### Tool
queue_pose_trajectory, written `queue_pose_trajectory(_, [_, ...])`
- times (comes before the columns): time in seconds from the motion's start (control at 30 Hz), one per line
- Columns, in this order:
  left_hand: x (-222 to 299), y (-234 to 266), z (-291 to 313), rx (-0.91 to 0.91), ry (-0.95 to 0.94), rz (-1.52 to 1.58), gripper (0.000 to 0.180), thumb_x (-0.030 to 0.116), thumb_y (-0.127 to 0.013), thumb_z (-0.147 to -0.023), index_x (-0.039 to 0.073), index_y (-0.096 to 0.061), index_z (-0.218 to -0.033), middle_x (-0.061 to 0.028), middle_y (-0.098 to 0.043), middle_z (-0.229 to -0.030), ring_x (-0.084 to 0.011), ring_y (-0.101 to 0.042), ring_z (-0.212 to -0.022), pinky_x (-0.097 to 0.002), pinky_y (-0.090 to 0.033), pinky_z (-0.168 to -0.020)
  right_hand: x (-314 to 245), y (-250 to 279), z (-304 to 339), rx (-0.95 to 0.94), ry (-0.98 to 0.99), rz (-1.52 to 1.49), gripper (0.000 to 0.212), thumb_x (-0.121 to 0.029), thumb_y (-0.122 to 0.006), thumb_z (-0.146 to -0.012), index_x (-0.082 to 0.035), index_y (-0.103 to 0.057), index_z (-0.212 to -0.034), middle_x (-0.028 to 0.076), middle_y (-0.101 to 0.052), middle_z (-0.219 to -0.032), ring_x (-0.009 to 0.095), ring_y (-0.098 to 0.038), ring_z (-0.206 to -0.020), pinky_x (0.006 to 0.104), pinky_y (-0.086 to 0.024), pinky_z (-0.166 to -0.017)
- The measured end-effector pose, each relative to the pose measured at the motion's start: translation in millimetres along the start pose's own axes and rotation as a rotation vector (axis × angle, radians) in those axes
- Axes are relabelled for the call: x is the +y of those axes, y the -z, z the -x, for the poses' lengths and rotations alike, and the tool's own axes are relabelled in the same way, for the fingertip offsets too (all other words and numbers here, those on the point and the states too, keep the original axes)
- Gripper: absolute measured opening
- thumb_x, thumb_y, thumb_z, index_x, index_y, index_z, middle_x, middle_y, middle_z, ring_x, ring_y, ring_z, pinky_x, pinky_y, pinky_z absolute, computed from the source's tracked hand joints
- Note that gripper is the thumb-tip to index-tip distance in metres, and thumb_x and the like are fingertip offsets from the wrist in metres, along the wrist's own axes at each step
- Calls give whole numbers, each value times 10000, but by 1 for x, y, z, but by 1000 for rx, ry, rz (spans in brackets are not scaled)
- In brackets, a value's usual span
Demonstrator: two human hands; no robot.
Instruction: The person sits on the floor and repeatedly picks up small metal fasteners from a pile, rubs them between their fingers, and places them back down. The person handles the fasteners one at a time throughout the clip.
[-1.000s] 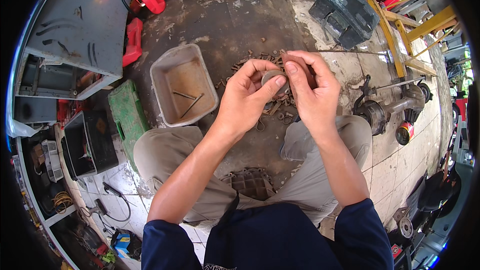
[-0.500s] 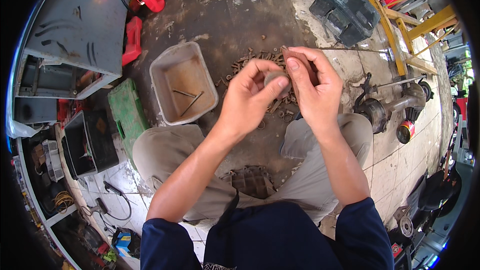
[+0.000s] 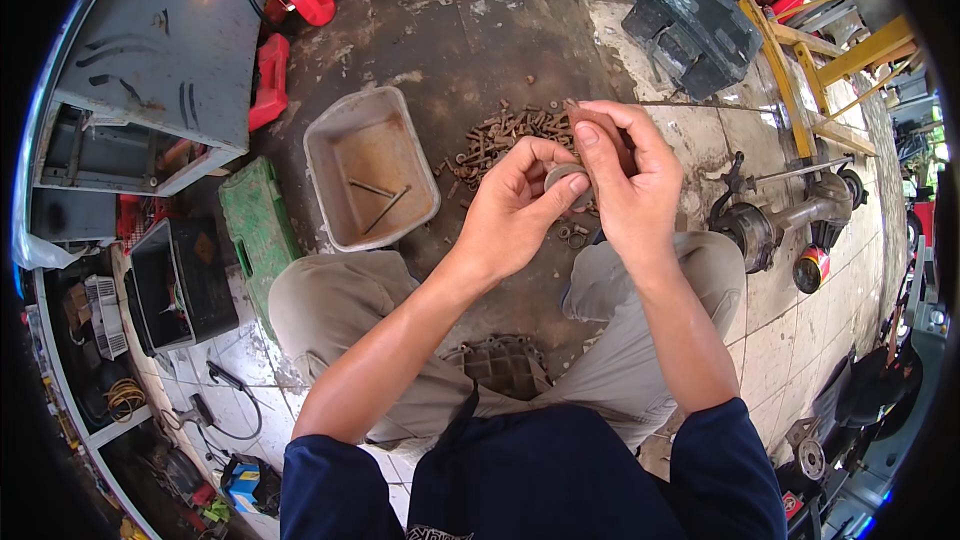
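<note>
In front of my knees both hands are raised close together. My left hand [image 3: 515, 210] is closed, pinching a round grey metal disc [image 3: 562, 174] between thumb and fingers; whether a stem continues behind it is hidden. My right hand [image 3: 632, 175] grips a folded reddish-brown sheet that looks like sandpaper [image 3: 600, 122], thumb on its near face. The sheet's lower edge comes close to the disc; I cannot tell if they touch. Beyond and below them, a pile of rusty bolts [image 3: 498, 140] and small rings lies on the dark floor.
Left of the pile stands a grey plastic tub [image 3: 322, 175] holding long bolts [image 3: 385, 205]. A green case [image 3: 258, 215] lies beside it. A black toolbox [image 3: 693, 25] sits at the far right, an axle-like metal part [image 3: 785, 215] at right. A ribbed metal casting [image 3: 500, 365] lies between my legs.
My left hand has shifted slightly down and right and turned, so the disc shows more clearly. The right hand stays nearly in place, still holding the sheet.
</note>
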State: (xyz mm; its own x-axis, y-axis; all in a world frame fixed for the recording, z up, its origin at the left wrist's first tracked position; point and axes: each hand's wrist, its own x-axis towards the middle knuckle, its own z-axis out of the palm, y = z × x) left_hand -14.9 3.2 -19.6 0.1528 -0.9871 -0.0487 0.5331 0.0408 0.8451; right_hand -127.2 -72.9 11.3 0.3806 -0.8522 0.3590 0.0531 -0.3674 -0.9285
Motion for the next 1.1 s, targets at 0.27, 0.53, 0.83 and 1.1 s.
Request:
queue_pose_trajectory(0.27, [4,5,-1,-50,-5,-24,181,34,-632,-974,30,-557,-1140,-4,-620,-995,-52,-573,-893,-229,-495,-777,0,1,0,9,-5,7,168,10,-683,-919,6,-668,-1086,76,-668,-1039,134,-663,-965,254,-526,-829])
queue_pose_trajectory(0.53, [3,0,-4,36,-59,-98,180,53,-637,-978,40,-556,-1138,14,-595,-984,-40,-538,-902,-223,-461,-788,-2,1,-1,24,-54,-59,175,14,-679,-921,18,-662,-1096,83,-666,-1044,130,-660,-978,251,-524,-844])
queue_pose_trajectory(0.83, [5,-1,-2,66,-51,-4,172,31,-622,-979,39,-548,-1134,-3,-607,-1001,-45,-555,-863,-225,-478,-747,-2,1,0,5,-42,2,177,17,-679,-918,8,-664,-1095,78,-668,-1037,133,-663,-977,252,-521,-839])
queue_pose_trajectory(1.1, [10,3,-6,39,-77,38,225,10,-672,-941,26,-552,-1130,-3,-615,-969,-56,-591,-876,-223,-513,-769,-3,1,0,9,-28,-16,169,13,-678,-920,9,-665,-1088,76,-671,-1027,132,-663,-962,253,-522,-834])
